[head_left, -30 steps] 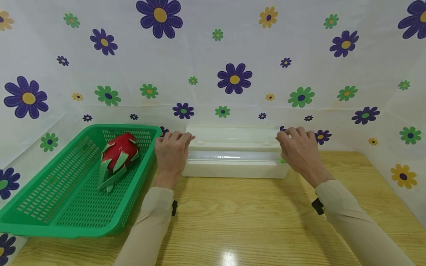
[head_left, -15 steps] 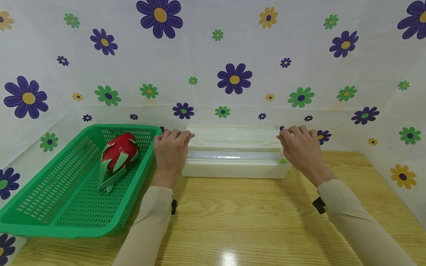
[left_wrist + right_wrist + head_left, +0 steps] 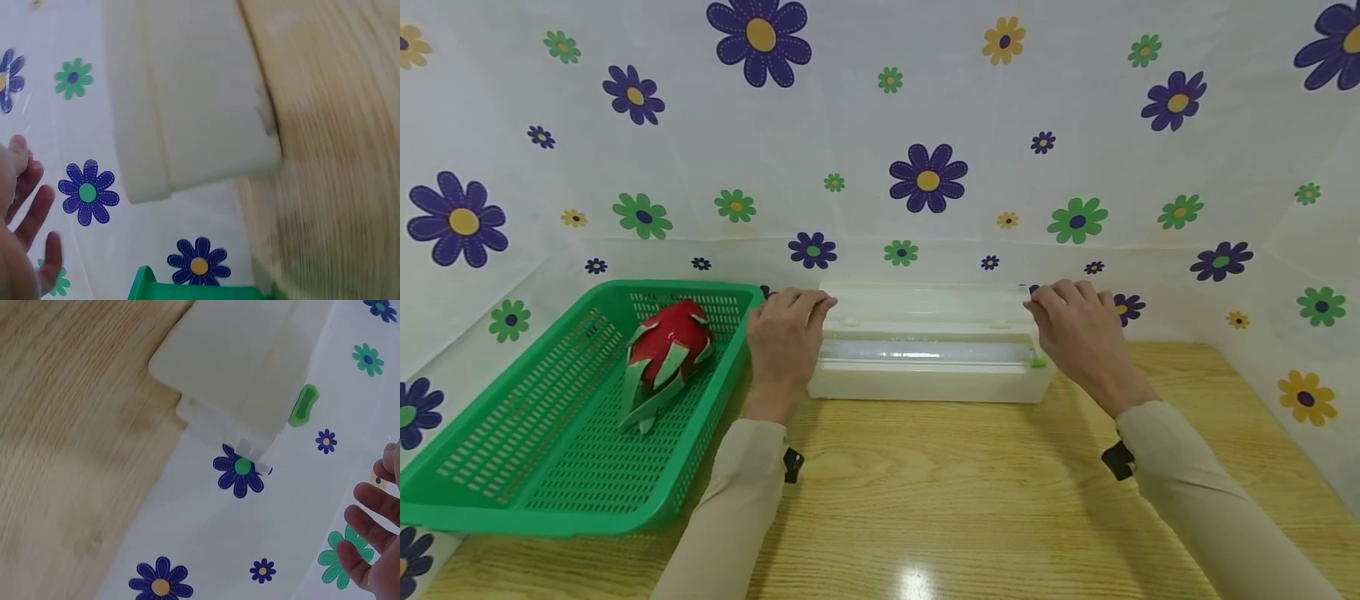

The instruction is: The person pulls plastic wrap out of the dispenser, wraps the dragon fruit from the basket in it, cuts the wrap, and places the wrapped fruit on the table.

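The left hand (image 3: 784,346) and the right hand (image 3: 1081,343) are above the two ends of a white box (image 3: 925,386). In each hand, thumb and first finger come together and pinch the edge of a thin clear film (image 3: 925,313), which is difficult to see; the other fingers are loosely bent. The box stands on the wooden table (image 3: 925,483), with its lid raised, and a shiny roll (image 3: 917,351) lies inside. A small green piece (image 3: 1037,362) is at its right end. On the left, a green basket (image 3: 535,523) contains a red fruit (image 3: 672,340).
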The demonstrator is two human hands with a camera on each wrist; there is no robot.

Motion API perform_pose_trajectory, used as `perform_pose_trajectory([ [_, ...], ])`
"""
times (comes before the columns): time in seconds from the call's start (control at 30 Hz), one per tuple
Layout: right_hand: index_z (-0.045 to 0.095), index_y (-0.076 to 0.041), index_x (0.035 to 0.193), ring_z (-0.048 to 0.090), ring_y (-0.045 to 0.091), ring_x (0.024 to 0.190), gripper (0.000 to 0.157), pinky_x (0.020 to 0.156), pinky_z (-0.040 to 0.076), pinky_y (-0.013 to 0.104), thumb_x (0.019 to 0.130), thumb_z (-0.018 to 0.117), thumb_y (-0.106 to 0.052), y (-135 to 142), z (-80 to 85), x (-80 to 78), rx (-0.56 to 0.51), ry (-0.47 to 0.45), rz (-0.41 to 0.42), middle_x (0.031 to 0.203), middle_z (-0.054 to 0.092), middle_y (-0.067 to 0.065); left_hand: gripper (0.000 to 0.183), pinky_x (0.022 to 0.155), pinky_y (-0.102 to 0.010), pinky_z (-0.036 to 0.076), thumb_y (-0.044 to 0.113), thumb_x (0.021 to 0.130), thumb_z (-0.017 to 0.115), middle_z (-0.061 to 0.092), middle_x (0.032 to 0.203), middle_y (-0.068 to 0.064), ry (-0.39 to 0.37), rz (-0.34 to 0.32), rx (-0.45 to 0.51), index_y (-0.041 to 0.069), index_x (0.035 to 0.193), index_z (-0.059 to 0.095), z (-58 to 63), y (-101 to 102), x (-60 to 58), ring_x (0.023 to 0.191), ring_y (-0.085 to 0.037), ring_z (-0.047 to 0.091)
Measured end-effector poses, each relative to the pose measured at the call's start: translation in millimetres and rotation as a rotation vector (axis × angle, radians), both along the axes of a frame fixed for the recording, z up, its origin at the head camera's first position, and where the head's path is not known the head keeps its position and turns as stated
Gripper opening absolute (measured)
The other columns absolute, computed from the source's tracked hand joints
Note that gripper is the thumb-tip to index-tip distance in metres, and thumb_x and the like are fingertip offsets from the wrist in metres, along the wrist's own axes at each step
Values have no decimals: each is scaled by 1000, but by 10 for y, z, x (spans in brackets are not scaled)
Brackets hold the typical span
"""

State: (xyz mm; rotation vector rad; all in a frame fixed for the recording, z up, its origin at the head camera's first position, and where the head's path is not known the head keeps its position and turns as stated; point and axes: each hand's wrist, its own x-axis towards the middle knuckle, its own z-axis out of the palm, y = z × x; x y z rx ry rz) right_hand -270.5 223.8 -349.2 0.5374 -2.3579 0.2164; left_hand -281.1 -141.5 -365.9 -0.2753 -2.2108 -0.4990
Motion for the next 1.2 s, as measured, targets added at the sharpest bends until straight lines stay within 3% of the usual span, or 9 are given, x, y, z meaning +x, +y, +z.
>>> perform_pose_trajectory([
  [0.17, 68, 3, 104, 65, 41, 92, 15, 76, 54, 55, 101, 64, -11, -31, 28, -6, -150, -91, 45, 100, 71, 21, 24, 76, -47, 54, 29, 101, 65, 76, 101, -13, -138, -135, 212, 7, 107, 73, 43, -12, -3, 93, -32, 70],
  [0.37, 67, 3, 108, 64, 37, 98, 19, 85, 52, 51, 104, 58, -13, -35, 58, -11, -382, -242, 112, 104, 71, 21, 27, 98, -50, 52, 31, 108, 52, 76, 118, -11, -335, -307, 439, 8, 118, 62, 61, -20, -10, 116, -32, 68],
  [0.5, 64, 2, 112, 65, 38, 112, 25, 94, 53, 55, 107, 54, -21, -21, 58, -18, -522, -358, 129, 113, 71, 21, 36, 108, -51, 45, 42, 109, 43, 76, 122, -8, -447, -365, 547, 11, 123, 54, 33, -23, -39, 127, -27, 63],
  [0.63, 59, 0, 118, 62, 36, 123, 32, 106, 50, 56, 109, 50, -29, -17, 51, -16, -633, -471, 124, 123, 69, 20, 37, 108, -46, 50, 44, 109, 41, 77, 116, -8, -464, -399, 619, 11, 122, 53, 7, -19, -70, 117, -24, 69],
  [0.83, 57, 0, 120, 65, 11, 106, 34, 93, 46, 26, 109, 50, -31, -1, 19, -45, -757, -521, 158, 114, 74, 19, 32, 97, -46, 58, 37, 109, 45, 78, 112, -12, -439, -446, 687, 9, 121, 54, -5, -8, -90, 101, -24, 76],
  [0.93, 57, 0, 119, 67, 0, 95, 32, 90, 50, 14, 108, 52, -29, 3, 15, -61, -812, -534, 193, 104, 77, 12, 30, 96, -47, 58, 36, 109, 46, 78, 112, -12, -448, -442, 716, 9, 121, 54, -4, -10, -90, 99, -23, 76],
  [1.1, 55, -3, 116, 72, 4, 86, 26, 82, 59, 18, 107, 53, -28, -10, 9, -93, -907, -561, 245, 92, 75, -8, 27, 95, -45, 59, 35, 109, 47, 79, 110, -11, -462, -410, 744, 12, 122, 53, 13, -12, -92, 97, -22, 77],
  [1.2, 56, -7, 114, 73, 5, 86, 23, 80, 60, 21, 107, 53, -28, -20, 8, -104, -934, -562, 245, 91, 73, -10, 27, 94, -43, 60, 36, 109, 48, 79, 111, -10, -465, -403, 742, 12, 121, 53, 29, -8, -97, 97, -22, 77],
])
